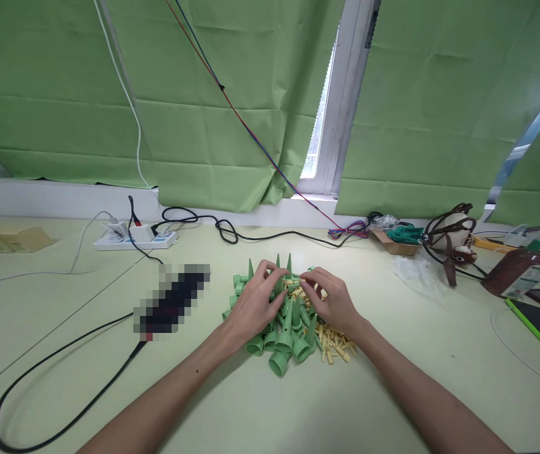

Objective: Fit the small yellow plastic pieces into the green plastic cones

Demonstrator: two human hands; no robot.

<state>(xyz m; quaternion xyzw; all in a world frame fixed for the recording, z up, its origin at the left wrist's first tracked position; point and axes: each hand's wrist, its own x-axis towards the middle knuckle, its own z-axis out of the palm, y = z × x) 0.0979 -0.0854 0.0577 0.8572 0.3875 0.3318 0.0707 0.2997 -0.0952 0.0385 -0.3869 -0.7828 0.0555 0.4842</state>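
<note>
Over the heap of green cones on the worktop, the left hand closes its grip round one cone, seemingly to steady it, while the right hand pinches narrow among the yellow pegs, whether on one I cannot tell.

- Green plastic cones: hollow pointed spikes with wide, round open ends, heaped in the middle of the table, well back from its near edge; most lying tilted, open ends toward the near edge; 3 tips upright at the back.
- Small yellow pegs: short pale sticks, strewn loose against the heap's right side, some mixed in on top.
</note>
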